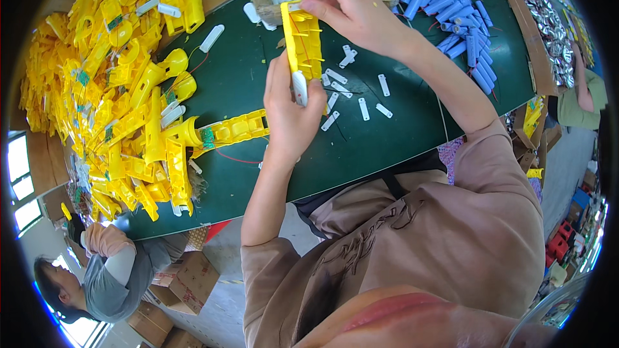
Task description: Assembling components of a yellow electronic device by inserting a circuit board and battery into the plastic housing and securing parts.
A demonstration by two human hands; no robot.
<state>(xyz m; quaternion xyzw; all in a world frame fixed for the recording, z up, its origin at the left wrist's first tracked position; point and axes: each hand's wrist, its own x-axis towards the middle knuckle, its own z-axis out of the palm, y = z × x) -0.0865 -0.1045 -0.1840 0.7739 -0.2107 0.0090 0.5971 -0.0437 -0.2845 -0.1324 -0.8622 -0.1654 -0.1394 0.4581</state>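
The left hand (290, 113) clasps the lower end of a yellow plastic shell (302, 42), holding it upright above the green table (258, 77), thumb on a white oblong piece (300, 87); the right hand (348, 6) pinches the shell's top edge, seemingly to steady it; small white strips (361, 100) lie just beyond the lower grip; blue cells (451, 19) heaped farther right; yellow housings (129, 90) piled left
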